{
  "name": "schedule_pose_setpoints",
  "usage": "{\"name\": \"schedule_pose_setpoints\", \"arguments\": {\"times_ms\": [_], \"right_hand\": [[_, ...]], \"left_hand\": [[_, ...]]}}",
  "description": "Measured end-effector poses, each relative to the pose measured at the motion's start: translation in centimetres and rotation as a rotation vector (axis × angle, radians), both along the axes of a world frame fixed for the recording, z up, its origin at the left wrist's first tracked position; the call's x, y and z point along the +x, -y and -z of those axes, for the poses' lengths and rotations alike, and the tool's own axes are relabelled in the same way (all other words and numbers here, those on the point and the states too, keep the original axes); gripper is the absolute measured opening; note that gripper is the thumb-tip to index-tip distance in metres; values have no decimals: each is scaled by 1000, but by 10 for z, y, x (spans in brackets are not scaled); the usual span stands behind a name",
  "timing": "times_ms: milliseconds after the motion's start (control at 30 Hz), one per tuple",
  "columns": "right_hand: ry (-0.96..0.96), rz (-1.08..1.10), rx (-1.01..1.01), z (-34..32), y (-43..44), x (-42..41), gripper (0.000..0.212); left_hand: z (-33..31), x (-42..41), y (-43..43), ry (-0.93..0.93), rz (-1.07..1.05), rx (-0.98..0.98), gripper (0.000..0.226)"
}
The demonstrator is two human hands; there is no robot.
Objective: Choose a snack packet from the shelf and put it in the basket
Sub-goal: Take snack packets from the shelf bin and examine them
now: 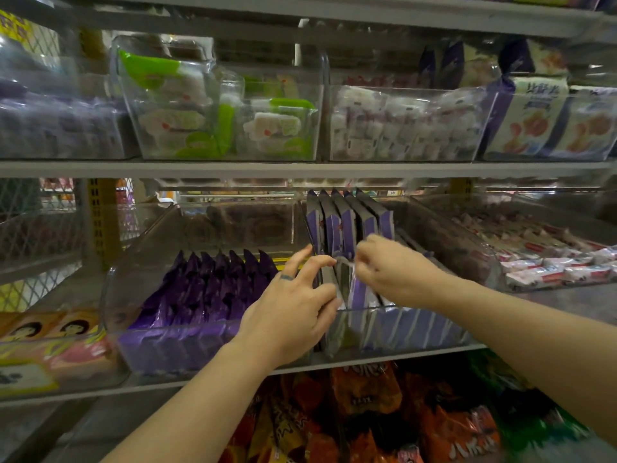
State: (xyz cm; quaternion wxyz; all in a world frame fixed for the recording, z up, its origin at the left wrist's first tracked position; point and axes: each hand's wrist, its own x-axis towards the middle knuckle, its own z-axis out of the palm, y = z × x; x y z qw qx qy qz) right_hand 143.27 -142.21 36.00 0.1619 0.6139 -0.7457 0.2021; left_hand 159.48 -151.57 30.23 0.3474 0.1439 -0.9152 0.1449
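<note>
Progress: early, selection stage only. The snack packet I'm going for sits in its row at the front of the clear bin on the middle shelf, not yet lifted free. The basket is out of view, so I can't say what is in it. Left to do: draw the packet up and out, carry it off the shelf, drop it in the basket.

Right hand: reached in from the right over the bin's front wall, knuckles up, fingers curled in tight. The fingertips pinch the crimped top edge of the lilac-and-white packet. Forearm runs in from the lower right.

Left hand: comes in from the lower left, back of the hand toward me. Index and middle fingers are stretched out and a little spread, tips just beside the packet's top. The thumb and lower fingers press against the front packets at the bin's left side. It reads as steadying or parting the row rather than gripping, though blur at the fingertips leaves that unsure.

Around: more of the same packets stand upright farther back in the bin. The neighbouring bin to the left holds dark purple packets. Orange bags lie on the shelf below.

Judgement: the pinch is on a thin seal, so a straight upward pull should free it. The close-packed neighbours may ride up with it.
</note>
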Motion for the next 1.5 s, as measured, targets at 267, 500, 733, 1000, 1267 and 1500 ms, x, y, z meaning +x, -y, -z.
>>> {"name": "schedule_pose_setpoints", "arguments": {"times_ms": [267, 500, 733, 1000, 1267, 1500], "right_hand": [[328, -82, -678, -11, -36, 4, 18], [473, -97, -1006, 39, -94, 23, 13], [888, -257, -879, 124, -109, 61, 20], [1277, -379, -342, 169, -114, 62, 40], [1471, -380, -207, 216, -106, 81, 22], [1560, -291, -131, 249, -99, 79, 38]], "left_hand": [[-1, 2, -10, 6, -48, 45, 32], [14, 7, -65, -573, 230, 367, 17], [40, 17, -102, -486, 503, 1482, 24], [102, 63, -107, -196, 475, 1513, 35], [161, 71, -103, -152, 433, 1612, 35], [191, 61, -96, -589, 329, 1824, 17]]}}
